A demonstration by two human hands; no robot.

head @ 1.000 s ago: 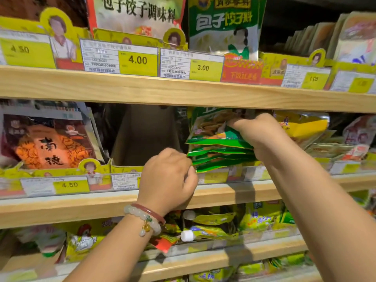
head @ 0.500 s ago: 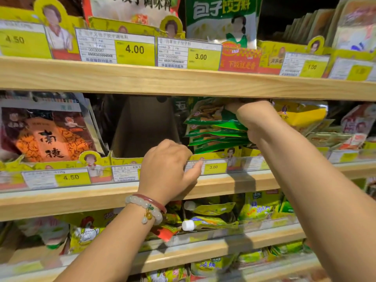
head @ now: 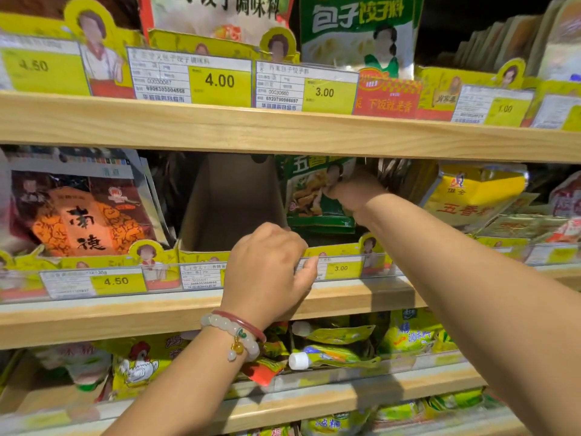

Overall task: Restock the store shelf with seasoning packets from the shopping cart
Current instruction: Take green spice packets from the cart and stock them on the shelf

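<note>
Green seasoning packets point(head: 311, 196) stand nearly upright in a display box on the middle wooden shelf point(head: 125, 319). My right hand point(head: 353, 191) reaches deep under the upper shelf and grips the packets at their right side. Lower down, my left hand point(head: 267, 272), with bracelets at the wrist, is curled over the shelf's front price rail point(head: 201, 276), its fingertips by the 3.00 label. An open cardboard box point(head: 232, 202) with nothing visible inside sits just left of the green packets.
Red and orange packets point(head: 78, 212) fill the box at the left. Yellow packets point(head: 471, 196) lie to the right. The upper shelf point(head: 283, 130) hangs low over the packets. Yellow pouches point(head: 339, 347) crowd the shelf below.
The green packets lay stacked flat; now they stand tilted upright and my right hand has pushed further back into the shelf. My left hand stayed on the front rail.
</note>
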